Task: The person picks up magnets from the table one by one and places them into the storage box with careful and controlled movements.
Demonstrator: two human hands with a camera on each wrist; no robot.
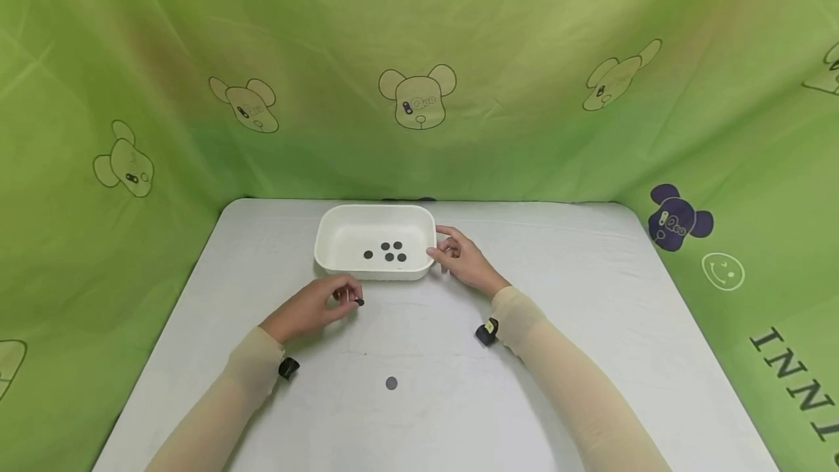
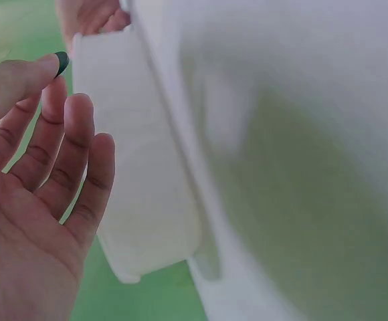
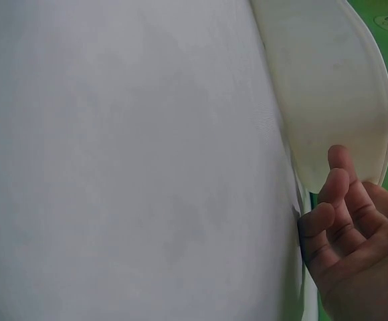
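A white rectangular tub (image 1: 373,274) stands toward the back of the table, with several small dark round discs (image 1: 390,257) lying on its floor. My left hand (image 1: 321,304) is just in front of the tub's left part, pinching another dark disc (image 2: 61,63) between thumb and index fingertip; its other fingers are loosely bent. At the tub's right end, my right hand (image 1: 464,261) grips the wall, thumb over the rim and fingers against the outside (image 3: 341,160). One more dark disc (image 1: 391,383) lies flat on the table nearer to me.
A white cloth (image 1: 446,414) covers the table. Green printed fabric (image 1: 419,35) hangs behind it and along both sides. Each wrist wears a small black camera, one at the left wrist (image 1: 288,368) and one at the right wrist (image 1: 486,332).
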